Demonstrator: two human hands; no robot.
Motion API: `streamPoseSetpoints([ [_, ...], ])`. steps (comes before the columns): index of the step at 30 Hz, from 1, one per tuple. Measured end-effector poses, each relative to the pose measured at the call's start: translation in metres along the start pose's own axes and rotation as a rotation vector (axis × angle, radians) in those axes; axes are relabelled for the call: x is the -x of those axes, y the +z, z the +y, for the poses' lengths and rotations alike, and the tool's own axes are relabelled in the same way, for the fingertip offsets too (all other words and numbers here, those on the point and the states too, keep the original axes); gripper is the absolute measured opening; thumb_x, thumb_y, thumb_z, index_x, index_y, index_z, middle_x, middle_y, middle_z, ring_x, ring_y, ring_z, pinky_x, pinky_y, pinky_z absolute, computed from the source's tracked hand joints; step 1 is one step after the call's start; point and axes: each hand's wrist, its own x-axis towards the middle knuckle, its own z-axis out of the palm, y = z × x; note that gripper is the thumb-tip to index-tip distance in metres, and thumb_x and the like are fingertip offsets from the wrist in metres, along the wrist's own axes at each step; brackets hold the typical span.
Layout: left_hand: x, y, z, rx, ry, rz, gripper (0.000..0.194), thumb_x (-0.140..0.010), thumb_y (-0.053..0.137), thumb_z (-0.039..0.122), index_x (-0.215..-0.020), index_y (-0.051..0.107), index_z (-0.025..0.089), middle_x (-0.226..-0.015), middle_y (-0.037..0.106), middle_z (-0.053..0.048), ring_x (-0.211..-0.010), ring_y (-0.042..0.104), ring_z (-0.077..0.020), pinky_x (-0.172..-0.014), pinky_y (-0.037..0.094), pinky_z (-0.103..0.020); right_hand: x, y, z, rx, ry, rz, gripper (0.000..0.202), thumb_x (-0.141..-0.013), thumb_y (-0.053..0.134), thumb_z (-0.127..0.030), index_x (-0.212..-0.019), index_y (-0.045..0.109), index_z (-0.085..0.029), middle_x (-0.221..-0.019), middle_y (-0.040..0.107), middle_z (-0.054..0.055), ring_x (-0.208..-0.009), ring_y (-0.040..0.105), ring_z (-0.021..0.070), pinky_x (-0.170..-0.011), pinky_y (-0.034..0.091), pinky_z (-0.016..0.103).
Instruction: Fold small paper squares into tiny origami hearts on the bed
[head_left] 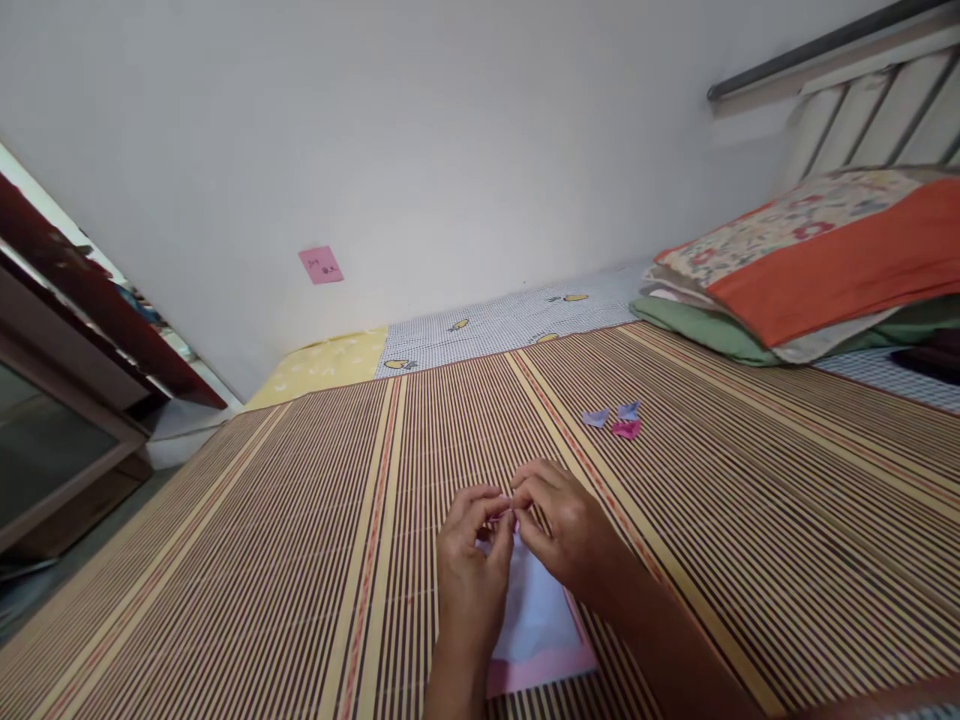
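Both hands meet above a striped bamboo mat (450, 430). My left hand (474, 555) pinches a small pink piece (504, 515) that looks like paper, mostly hidden by the fingers. From the right, my right hand (559, 520) pinches the same piece, its fingertips against those of my left hand. Beneath the hands lies a pale bluish-white sheet (532, 610) with pink sheet (544, 670) showing along its lower and right edges. Farther up the mat, to the right, sit two small lilac folded pieces (596, 418) and a magenta one (626, 429).
A pink note (321, 265) is on the white wall (450, 150). Orange and floral bedding (832, 260) is stacked on green cloth at the right, near a slatted headboard (877, 110). Patterned fabric (480, 325) runs along the wall; a cabinet (60, 440) stands left.
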Motion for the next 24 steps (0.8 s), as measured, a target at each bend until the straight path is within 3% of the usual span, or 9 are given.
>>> streamPoseSetpoints([
  [5, 0.0, -0.002, 0.002, -0.027, 0.007, 0.03, 0.011, -0.09, 0.067, 0.016, -0.089, 0.076, 0.023, -0.108, 0.067, -0.007, -0.083, 0.068, -0.0176, -0.064, 0.054, -0.027, -0.003, -0.013, 0.0, -0.107, 0.08, 0.029, 0.016, -0.089, 0.05, -0.007, -0.084, 0.056, -0.021, -0.088, 0.062, 0.005, -0.086, 0.059, 0.0223, -0.078, 0.046, 0.035],
  [10, -0.001, -0.003, 0.004, -0.037, 0.002, 0.033, 0.011, -0.091, 0.067, 0.018, -0.086, 0.076, 0.023, -0.111, 0.066, -0.007, -0.091, 0.068, -0.0199, -0.068, 0.055, -0.028, -0.002, -0.025, 0.004, -0.152, 0.242, 0.014, 0.01, -0.09, 0.054, -0.014, -0.084, 0.06, -0.021, -0.079, 0.062, 0.001, -0.072, 0.059, 0.018, -0.066, 0.045, 0.029],
  [15, 0.001, -0.001, 0.004, -0.027, 0.004, 0.023, 0.012, -0.092, 0.065, 0.018, -0.088, 0.076, 0.023, -0.115, 0.065, -0.008, -0.086, 0.068, -0.0181, -0.069, 0.056, -0.029, 0.003, -0.012, 0.005, -0.138, 0.387, -0.075, 0.009, -0.084, 0.059, -0.016, -0.076, 0.059, -0.021, -0.065, 0.06, -0.002, -0.058, 0.058, 0.0153, -0.054, 0.043, 0.024],
  [24, 0.001, 0.004, 0.005, 0.076, -0.018, 0.031, 0.013, -0.091, 0.064, 0.016, -0.089, 0.076, 0.022, -0.112, 0.064, -0.008, -0.092, 0.07, -0.02, -0.075, 0.059, -0.031, 0.004, -0.005, 0.003, -0.011, 0.453, -0.033, 0.012, -0.08, 0.058, -0.019, -0.072, 0.051, -0.023, -0.057, 0.055, -0.004, -0.051, 0.055, 0.0158, -0.049, 0.036, 0.024],
])
